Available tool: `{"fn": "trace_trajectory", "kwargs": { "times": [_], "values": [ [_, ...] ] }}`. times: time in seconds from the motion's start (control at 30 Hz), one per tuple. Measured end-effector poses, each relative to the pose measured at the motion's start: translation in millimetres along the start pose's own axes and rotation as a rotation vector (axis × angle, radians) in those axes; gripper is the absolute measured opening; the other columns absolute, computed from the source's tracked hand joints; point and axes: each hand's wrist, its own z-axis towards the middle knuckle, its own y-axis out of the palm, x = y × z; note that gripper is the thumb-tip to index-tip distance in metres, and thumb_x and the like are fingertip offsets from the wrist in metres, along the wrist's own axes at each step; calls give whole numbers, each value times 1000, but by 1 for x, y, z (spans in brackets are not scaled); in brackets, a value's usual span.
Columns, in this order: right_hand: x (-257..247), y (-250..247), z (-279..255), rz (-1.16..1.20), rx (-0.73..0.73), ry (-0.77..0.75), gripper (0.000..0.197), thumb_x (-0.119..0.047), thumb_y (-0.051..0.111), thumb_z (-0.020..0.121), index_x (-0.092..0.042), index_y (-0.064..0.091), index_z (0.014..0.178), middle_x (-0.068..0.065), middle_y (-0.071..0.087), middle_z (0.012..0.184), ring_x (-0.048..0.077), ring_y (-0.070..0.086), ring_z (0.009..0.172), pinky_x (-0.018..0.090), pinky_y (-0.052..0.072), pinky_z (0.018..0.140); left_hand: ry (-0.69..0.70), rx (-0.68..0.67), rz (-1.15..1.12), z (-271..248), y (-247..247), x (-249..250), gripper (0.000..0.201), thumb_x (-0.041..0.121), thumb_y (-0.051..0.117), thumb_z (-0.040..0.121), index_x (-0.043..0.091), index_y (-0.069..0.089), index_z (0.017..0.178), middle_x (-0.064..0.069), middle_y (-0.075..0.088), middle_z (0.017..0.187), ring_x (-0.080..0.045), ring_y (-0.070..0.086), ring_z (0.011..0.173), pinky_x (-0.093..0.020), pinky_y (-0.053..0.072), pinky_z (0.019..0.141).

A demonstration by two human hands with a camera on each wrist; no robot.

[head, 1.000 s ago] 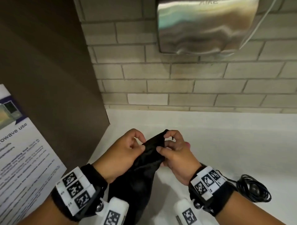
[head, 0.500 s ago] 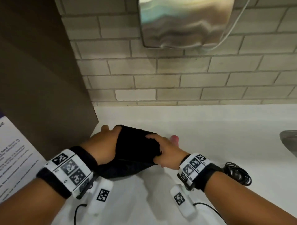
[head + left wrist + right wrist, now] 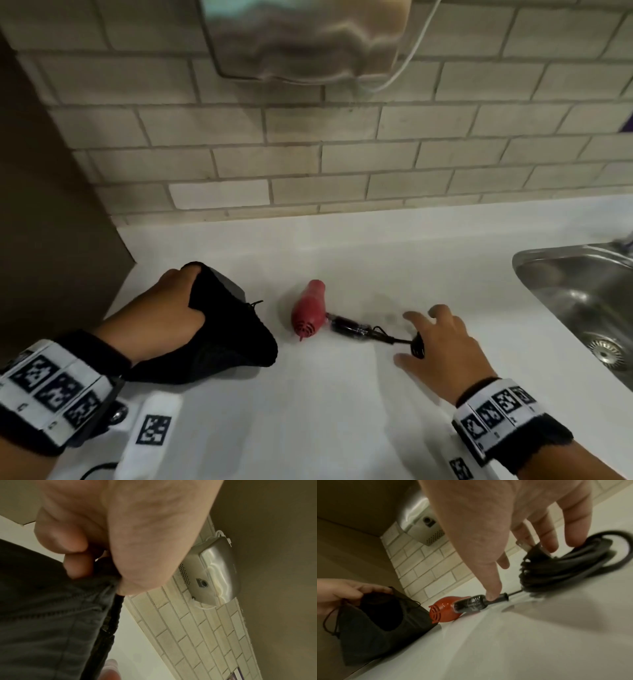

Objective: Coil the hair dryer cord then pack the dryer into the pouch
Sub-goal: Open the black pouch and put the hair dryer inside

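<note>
A small red hair dryer [image 3: 308, 310] lies on the white counter [image 3: 342, 411], its black handle [image 3: 346, 327] pointing right. Its black cord is coiled in a bundle [image 3: 556, 569], mostly hidden under my right hand in the head view. My right hand [image 3: 416, 337] hovers spread over the coil, its fingertips [image 3: 573, 539] touching the cord and the thumb [image 3: 493, 592] by the handle's end. My left hand [image 3: 185, 291] grips the rim of the black drawstring pouch [image 3: 233, 342], left of the dryer, and holds its mouth [image 3: 382, 612] open. In the left wrist view the fingers [image 3: 77, 563] pinch the pouch fabric [image 3: 42, 615].
A steel sink [image 3: 565, 274] is set in the counter at the right. A metal hand dryer [image 3: 308, 41] hangs on the brick wall above. A brown panel [image 3: 51, 222] closes the left side.
My right hand let go of the pouch and moved right onto the coiled cord. The left hand keeps the pouch, now lowered to the counter. The dryer and sink have come into view.
</note>
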Motion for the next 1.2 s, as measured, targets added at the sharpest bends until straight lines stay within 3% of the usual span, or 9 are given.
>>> {"fn": "trace_trajectory", "kwargs": {
  "times": [0.13, 0.27, 0.37, 0.53, 0.63, 0.77, 0.87, 1.03, 1.2],
  "values": [
    [-14, 13, 12, -24, -43, -89, 69, -61, 59, 80, -42, 38, 143, 3, 28, 154, 27, 38, 134, 40, 54, 92, -18, -16, -11, 5, 6, -3, 47, 9, 52, 84, 22, 41, 128, -5, 50, 114, -18, 57, 89, -31, 51, 69],
    [-20, 12, 30, -22, -134, -131, 60, -55, 58, 84, -45, 42, 141, 0, 30, 155, 25, 42, 133, 40, 53, 94, -33, 1, -89, 9, 9, -8, 37, 9, 52, 81, 27, 47, 113, -6, 54, 106, -19, 59, 83, -26, 43, 59],
    [-20, 12, 42, 41, -150, -183, 30, -46, 59, 86, -43, 60, 116, -5, 53, 114, 20, 59, 104, 34, 54, 79, -41, 8, -126, 10, 12, -9, 33, 9, 51, 79, 25, 47, 107, -9, 55, 103, -25, 61, 81, -29, 45, 58],
    [-19, 6, 47, 95, -174, -240, 8, -38, 58, 90, -39, 49, 90, -12, 59, 81, 15, 60, 76, 30, 46, 63, -38, 8, -122, 11, 12, -3, 45, 3, 52, 83, 16, 46, 126, -1, 53, 101, -20, 60, 78, -25, 47, 52],
    [-15, -8, 49, 160, -228, -259, 3, -33, 59, 91, -34, 57, 93, -7, 68, 74, 6, 61, 66, 23, 46, 58, -1, -26, -39, 10, 10, 1, 61, 4, 54, 84, 19, 41, 141, -3, 49, 116, -22, 55, 91, -26, 49, 75],
    [-14, -31, 49, 445, -442, -268, 22, -18, 59, 94, -36, 60, 106, -5, 78, 75, 1, 65, 60, 12, 43, 59, 6, -62, 26, 13, 8, 0, 65, 10, 54, 86, 28, 40, 147, -11, 41, 140, -31, 52, 119, -28, 43, 97],
    [-10, -48, 48, 817, -541, -154, 23, -15, 62, 95, -22, 67, 117, 5, 72, 72, 18, 57, 56, 25, 46, 55, 16, -46, 61, 16, 7, 0, 58, 9, 54, 87, 21, 46, 144, -7, 44, 137, -28, 53, 119, -25, 41, 94],
    [-2, -63, 34, 1152, -623, -130, 71, -45, 91, 56, -15, 71, 118, 15, 64, 74, 19, 50, 51, 24, 44, 46, 34, -113, 114, 13, 7, 4, 61, 7, 55, 85, 12, 38, 144, -13, 45, 143, -34, 51, 125, -42, 46, 104],
    [-17, -79, 15, 1110, -759, -324, 57, -50, 86, 64, -28, 72, 115, 13, 66, 76, 24, 46, 61, 28, 40, 54, 107, -206, 111, 11, 2, 6, 74, 19, 57, 71, 29, 27, 138, 2, 51, 121, -28, 61, 101, -49, 56, 86]
  ]
}}
